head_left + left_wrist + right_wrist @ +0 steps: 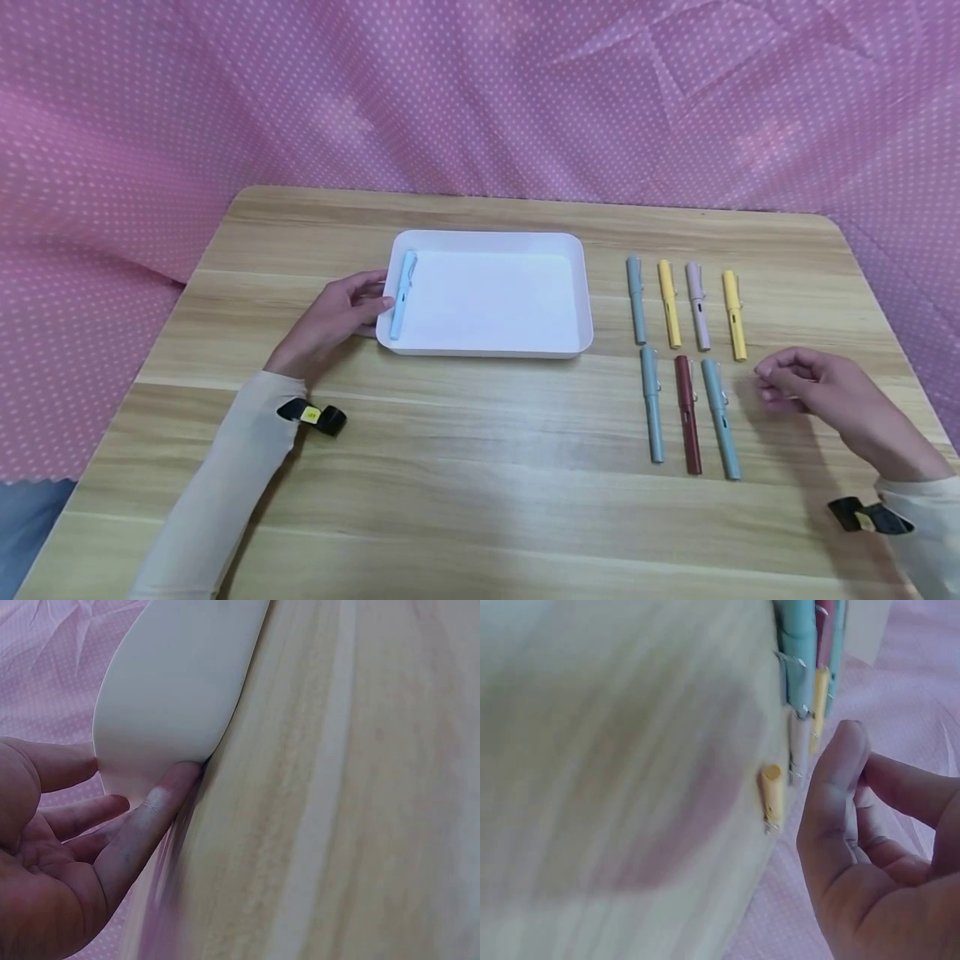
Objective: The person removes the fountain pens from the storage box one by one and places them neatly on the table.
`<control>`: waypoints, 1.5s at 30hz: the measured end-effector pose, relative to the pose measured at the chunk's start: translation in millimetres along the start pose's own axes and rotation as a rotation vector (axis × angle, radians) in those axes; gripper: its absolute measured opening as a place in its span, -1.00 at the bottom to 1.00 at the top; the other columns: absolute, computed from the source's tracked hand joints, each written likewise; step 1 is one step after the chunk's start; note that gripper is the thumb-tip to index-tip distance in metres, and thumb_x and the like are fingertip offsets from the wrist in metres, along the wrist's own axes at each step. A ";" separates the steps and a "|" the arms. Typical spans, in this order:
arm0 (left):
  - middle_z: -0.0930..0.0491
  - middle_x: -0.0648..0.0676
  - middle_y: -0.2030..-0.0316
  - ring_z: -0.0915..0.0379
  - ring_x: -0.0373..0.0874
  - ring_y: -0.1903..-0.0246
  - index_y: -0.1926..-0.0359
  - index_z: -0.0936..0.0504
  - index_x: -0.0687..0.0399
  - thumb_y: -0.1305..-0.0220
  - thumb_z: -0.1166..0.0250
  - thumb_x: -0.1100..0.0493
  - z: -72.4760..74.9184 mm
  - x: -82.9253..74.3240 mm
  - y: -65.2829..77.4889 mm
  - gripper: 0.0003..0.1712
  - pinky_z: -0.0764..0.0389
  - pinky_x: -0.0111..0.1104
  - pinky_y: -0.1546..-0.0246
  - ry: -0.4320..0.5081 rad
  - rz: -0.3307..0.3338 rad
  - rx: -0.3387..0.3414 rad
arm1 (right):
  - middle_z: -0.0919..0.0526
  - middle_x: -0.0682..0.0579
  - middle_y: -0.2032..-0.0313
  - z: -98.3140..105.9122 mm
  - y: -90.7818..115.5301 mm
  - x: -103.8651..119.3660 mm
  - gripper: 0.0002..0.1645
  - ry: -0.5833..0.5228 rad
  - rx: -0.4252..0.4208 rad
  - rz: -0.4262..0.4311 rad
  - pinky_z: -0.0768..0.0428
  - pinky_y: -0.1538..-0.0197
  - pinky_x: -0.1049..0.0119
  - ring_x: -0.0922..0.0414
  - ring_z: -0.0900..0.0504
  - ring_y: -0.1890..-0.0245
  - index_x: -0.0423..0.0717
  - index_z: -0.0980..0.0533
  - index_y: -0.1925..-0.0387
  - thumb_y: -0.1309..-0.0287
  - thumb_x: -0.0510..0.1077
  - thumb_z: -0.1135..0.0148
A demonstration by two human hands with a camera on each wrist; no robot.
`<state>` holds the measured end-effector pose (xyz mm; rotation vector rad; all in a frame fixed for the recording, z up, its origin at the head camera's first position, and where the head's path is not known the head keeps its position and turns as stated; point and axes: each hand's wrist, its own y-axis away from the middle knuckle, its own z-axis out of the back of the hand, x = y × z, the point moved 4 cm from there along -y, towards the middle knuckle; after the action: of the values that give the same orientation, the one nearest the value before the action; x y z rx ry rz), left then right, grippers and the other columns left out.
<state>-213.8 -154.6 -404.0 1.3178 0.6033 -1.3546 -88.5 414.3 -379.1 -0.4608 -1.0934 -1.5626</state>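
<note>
A white rectangular tray (495,304) lies on the table with one light blue pen (402,296) inside, along its left wall. My left hand (337,317) holds the tray's left end; in the left wrist view, fingers meet its rim and lower edge. Over the table's right side, my right hand (832,392) hovers with loosely curled fingers and nothing held. Closest to it are a yellow pen (734,315) and a teal pen (722,419). The other pens beside them include a dark red pen (687,415), a lilac pen (698,306) and another yellow pen (669,304).
A grey-blue pen (636,300) and a second teal pen (652,404) form the left ends of the two pen rows, right of the tray. The wooden table (465,483) ends at a pink dotted cloth (480,100) behind.
</note>
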 end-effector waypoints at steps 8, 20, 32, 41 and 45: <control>-0.39 0.13 -0.14 -0.44 0.02 -0.04 -0.38 -0.24 0.03 -0.31 -0.23 0.06 1.3 1.7 -0.9 -0.33 -0.66 -0.26 0.14 0.011 -0.004 0.000 | -0.66 0.08 0.31 15.6 -2.1 11.8 -0.80 -0.109 -0.033 0.090 -0.69 0.23 0.34 0.19 -0.67 0.31 -0.29 -0.45 0.12 -0.37 -0.20 -0.01; -0.40 0.13 -0.13 -0.45 0.02 -0.03 -0.39 -0.22 0.02 -0.29 -0.25 0.04 2.5 4.0 0.2 -0.29 -0.67 -0.26 0.15 0.007 0.009 -0.005 | -0.59 0.26 0.00 25.9 -6.3 49.3 -0.47 0.022 -0.007 0.120 -0.64 0.15 0.45 0.25 -0.63 0.10 -0.15 -0.25 -0.27 -0.41 0.04 0.09; -0.40 0.13 -0.14 -0.45 0.02 -0.05 -0.38 -0.23 0.01 -0.30 -0.24 0.05 3.3 4.5 0.6 -0.32 -0.66 -0.26 0.14 0.013 0.011 -0.002 | -0.47 0.02 -0.17 2.8 -27.7 96.3 -0.43 -0.098 0.149 0.224 -0.64 0.04 0.25 0.15 -0.58 -0.03 -0.18 -0.19 -0.33 -0.44 0.03 0.17; -0.39 0.12 -0.15 -0.44 0.02 -0.05 -0.38 -0.24 -0.03 -0.28 -0.25 0.03 1.9 0.7 0.4 -0.31 -0.67 -0.25 0.15 0.018 0.016 0.003 | -0.48 -0.10 -0.16 -26.3 -49.5 136.9 -0.34 -0.128 0.207 0.197 -0.63 0.01 0.12 0.04 -0.58 -0.04 -0.16 -0.18 -0.33 -0.38 0.14 0.06; -0.39 0.12 -0.15 -0.45 0.02 -0.04 -0.38 -0.24 -0.03 -0.29 -0.25 0.02 1.7 1.0 -0.7 -0.31 -0.67 -0.25 0.16 0.007 0.015 0.002 | -0.47 -0.13 -0.16 -42.2 -61.9 155.5 -0.28 -0.146 0.238 0.182 -0.61 -0.02 0.10 -0.02 -0.55 -0.06 -0.13 -0.16 -0.34 -0.32 0.18 -0.02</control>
<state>-214.8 -156.3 -404.7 1.3265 0.5961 -1.3392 -181.8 290.0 -304.2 -0.5030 -1.2941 -1.2374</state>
